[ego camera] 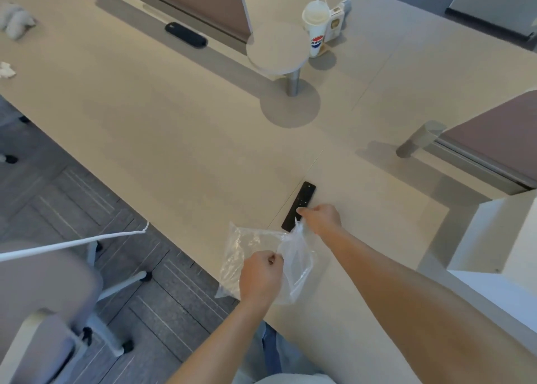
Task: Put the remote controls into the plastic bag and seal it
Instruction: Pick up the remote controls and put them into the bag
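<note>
A clear plastic bag (244, 256) lies at the near edge of the beige table (174, 128). My left hand (261, 276) pinches the bag's near rim. My right hand (321, 218) pinches the bag's far rim, holding its mouth apart. A slim black remote control (300, 202) lies flat on the table just beyond the bag, its near end partly hidden under my right hand. A second black remote control (186, 35) lies far back, beside a brown divider panel. The bag looks empty.
A small round stand (277, 49) rises from the table's middle, with a paper cup with a straw (315, 26) behind it. Brown divider panels (494, 134) stand at right and back. A white box (499, 250) sits at right. An office chair (58, 311) stands at left.
</note>
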`<action>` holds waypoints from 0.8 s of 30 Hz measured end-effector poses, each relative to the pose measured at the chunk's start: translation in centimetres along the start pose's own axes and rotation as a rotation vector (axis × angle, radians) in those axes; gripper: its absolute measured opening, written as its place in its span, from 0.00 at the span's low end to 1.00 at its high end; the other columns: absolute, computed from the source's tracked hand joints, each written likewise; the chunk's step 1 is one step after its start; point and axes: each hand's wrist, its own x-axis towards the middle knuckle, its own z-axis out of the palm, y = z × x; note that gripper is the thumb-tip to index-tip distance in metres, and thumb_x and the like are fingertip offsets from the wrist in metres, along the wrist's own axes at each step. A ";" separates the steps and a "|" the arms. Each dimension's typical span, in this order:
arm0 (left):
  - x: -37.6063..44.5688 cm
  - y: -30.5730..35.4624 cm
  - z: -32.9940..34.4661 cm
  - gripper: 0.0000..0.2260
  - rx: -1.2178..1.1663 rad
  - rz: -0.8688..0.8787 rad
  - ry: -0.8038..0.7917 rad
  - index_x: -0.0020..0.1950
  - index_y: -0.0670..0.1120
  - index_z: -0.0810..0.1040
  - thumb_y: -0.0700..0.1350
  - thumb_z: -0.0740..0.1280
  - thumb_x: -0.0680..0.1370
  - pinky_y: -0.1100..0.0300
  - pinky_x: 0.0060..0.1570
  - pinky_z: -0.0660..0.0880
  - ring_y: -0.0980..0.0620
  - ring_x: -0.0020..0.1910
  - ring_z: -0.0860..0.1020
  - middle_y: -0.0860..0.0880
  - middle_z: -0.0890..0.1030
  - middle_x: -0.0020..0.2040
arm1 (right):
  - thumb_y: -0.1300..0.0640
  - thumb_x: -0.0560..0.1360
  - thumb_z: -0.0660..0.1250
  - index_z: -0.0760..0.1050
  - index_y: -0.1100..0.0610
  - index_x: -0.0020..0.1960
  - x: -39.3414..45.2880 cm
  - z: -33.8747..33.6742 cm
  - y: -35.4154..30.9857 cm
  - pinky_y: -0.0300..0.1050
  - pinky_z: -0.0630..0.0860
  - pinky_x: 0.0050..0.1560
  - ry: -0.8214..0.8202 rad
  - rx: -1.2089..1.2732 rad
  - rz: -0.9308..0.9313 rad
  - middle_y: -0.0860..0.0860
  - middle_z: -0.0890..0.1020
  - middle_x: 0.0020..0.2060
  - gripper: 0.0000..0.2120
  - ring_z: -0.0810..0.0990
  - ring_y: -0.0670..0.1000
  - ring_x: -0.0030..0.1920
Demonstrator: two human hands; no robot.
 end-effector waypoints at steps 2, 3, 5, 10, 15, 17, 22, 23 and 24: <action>0.0 -0.4 0.3 0.18 -0.009 -0.004 -0.047 0.40 0.36 0.80 0.50 0.63 0.80 0.55 0.31 0.68 0.51 0.28 0.72 0.36 0.83 0.36 | 0.42 0.69 0.75 0.75 0.55 0.36 0.4 0.2 -1.3 0.44 0.73 0.36 0.026 -0.132 -0.005 0.50 0.79 0.32 0.18 0.78 0.51 0.33; 0.0 -0.6 0.4 0.19 -0.014 -0.006 -0.065 0.40 0.36 0.80 0.50 0.63 0.80 0.55 0.32 0.68 0.51 0.28 0.71 0.36 0.82 0.36 | 0.42 0.68 0.76 0.74 0.53 0.35 0.6 0.4 -1.8 0.43 0.72 0.35 0.037 -0.187 -0.013 0.49 0.79 0.32 0.18 0.77 0.50 0.32; -0.1 -0.9 0.6 0.19 -0.032 -0.007 -0.090 0.42 0.36 0.81 0.51 0.62 0.80 0.55 0.33 0.70 0.51 0.29 0.72 0.36 0.83 0.36 | 0.44 0.68 0.77 0.71 0.52 0.35 0.8 0.7 -2.9 0.42 0.70 0.34 0.045 -0.270 -0.026 0.48 0.76 0.31 0.17 0.74 0.47 0.30; -0.3 -0.4 0.9 0.21 -0.068 0.014 -0.135 0.44 0.36 0.81 0.53 0.61 0.81 0.55 0.37 0.71 0.50 0.31 0.74 0.35 0.82 0.38 | 0.50 0.71 0.76 0.74 0.54 0.39 2.0 1.0 -3.5 0.43 0.70 0.32 -0.015 -0.260 -0.045 0.49 0.77 0.31 0.13 0.76 0.49 0.31; -0.8 1.2 1.3 0.21 -0.021 0.047 -0.163 0.38 0.35 0.76 0.51 0.61 0.81 0.54 0.34 0.69 0.51 0.29 0.70 0.41 0.77 0.31 | 0.50 0.75 0.70 0.78 0.58 0.49 3.1 -1.1 -1.8 0.48 0.78 0.40 0.043 -0.203 -0.165 0.54 0.83 0.42 0.11 0.84 0.57 0.43; -1.0 1.9 1.6 0.20 -0.008 0.047 -0.175 0.39 0.34 0.74 0.50 0.61 0.81 0.54 0.33 0.67 0.50 0.29 0.68 0.45 0.73 0.31 | 0.51 0.76 0.70 0.77 0.58 0.56 2.9 -3.0 -0.9 0.50 0.80 0.46 0.068 -0.094 -0.169 0.54 0.83 0.47 0.13 0.83 0.57 0.47; -2.2 4.2 3.2 0.17 0.080 0.078 -0.217 0.42 0.34 0.78 0.48 0.61 0.81 0.54 0.32 0.66 0.49 0.29 0.69 0.45 0.74 0.32 | 0.55 0.78 0.71 0.82 0.61 0.57 -1.6 -9.2 2.9 0.42 0.78 0.42 0.020 0.271 -0.116 0.55 0.85 0.47 0.12 0.84 0.53 0.45; -2.2 4.6 3.5 0.17 0.099 0.076 -0.227 0.42 0.35 0.78 0.47 0.61 0.81 0.55 0.32 0.65 0.48 0.29 0.69 0.45 0.73 0.32 | 0.55 0.78 0.72 0.83 0.61 0.56 -2.8 -10.1 3.9 0.44 0.81 0.46 -0.012 0.313 -0.114 0.55 0.86 0.47 0.11 0.85 0.54 0.46; -2.6 5.0 3.9 0.17 0.122 0.076 -0.239 0.42 0.35 0.78 0.46 0.60 0.81 0.55 0.32 0.64 0.48 0.29 0.68 0.45 0.73 0.32 | 0.55 0.77 0.72 0.83 0.61 0.56 -4.2 -11.2 5.3 0.47 0.82 0.50 -0.038 0.331 -0.116 0.55 0.87 0.47 0.11 0.86 0.55 0.48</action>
